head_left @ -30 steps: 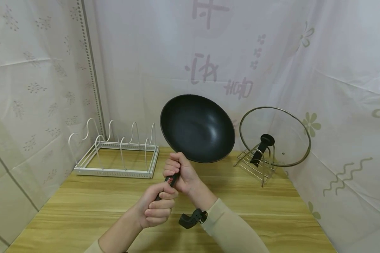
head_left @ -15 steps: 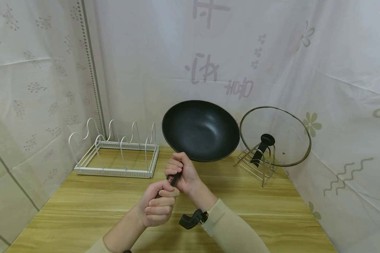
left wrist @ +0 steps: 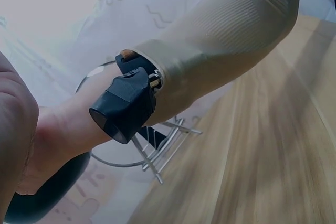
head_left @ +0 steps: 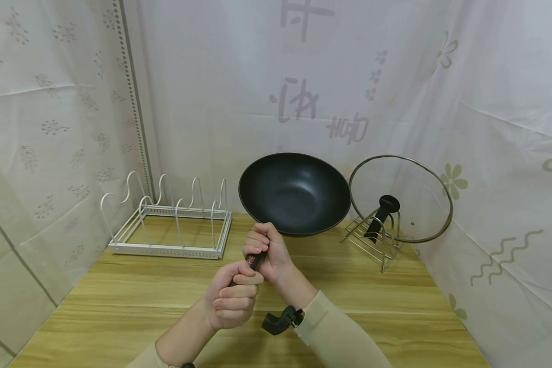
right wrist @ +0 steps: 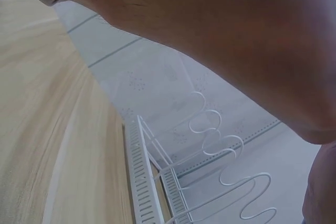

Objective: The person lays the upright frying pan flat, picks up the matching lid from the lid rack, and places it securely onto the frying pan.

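Observation:
A black wok (head_left: 296, 189) is held up over the wooden table, its dark inside facing me. Both hands grip its black handle (head_left: 254, 259). My right hand (head_left: 270, 253) is wrapped round it close to the pan. Lower down, my left hand (head_left: 234, 296) curls round the rear part, hiding most of the handle's end. In the left wrist view, part of the wok (left wrist: 52, 192) shows below the right forearm. The right wrist view has a large dark part of a hand and forearm (right wrist: 220, 40) across its top.
A white pan rack (head_left: 165, 250) with curved wire dividers stands on the table (head_left: 119, 296) at the left. At the right, a glass lid (head_left: 423, 199) with a black knob leans upright in a small wire stand (head_left: 372, 250). Printed curtains (head_left: 202, 102) hang around the table.
The wok's upper rim has come down and the pan has shifted slightly right, tilting closer to level. Both hands keep their grip and have moved a little to the right.

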Motion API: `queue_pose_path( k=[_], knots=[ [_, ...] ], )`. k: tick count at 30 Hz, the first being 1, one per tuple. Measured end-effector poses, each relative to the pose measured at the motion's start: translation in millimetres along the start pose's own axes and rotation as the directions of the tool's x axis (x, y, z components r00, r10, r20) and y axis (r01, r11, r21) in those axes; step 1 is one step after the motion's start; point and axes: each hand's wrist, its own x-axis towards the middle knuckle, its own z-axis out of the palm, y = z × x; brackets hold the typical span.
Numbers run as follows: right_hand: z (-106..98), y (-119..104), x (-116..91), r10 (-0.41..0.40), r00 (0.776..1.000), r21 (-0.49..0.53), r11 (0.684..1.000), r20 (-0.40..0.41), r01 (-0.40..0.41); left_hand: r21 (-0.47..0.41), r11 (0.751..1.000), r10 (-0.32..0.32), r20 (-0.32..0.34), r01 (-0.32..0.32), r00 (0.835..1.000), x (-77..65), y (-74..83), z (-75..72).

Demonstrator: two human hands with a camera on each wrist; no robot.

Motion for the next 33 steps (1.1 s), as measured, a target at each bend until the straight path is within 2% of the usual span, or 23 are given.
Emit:
queue_pose_path(
  k=[19, 33],
  knots=[
    [-11.8, 1.1, -6.5, -0.001, 0.999, 0.028, 1.0, -0.039, 0.002, -0.04, 0.999, -0.027, -0.001, 0.027, 1.0, -2.3, -3.2, -9.2],
    [-25.1, -3.2, -12.0, 0.021, 0.999, 0.017, 1.0, -0.042, -0.02, -0.045, 0.999, -0.014, -0.013, 0.013, 1.0, 0.6, -9.0, -19.0]
  ],
)
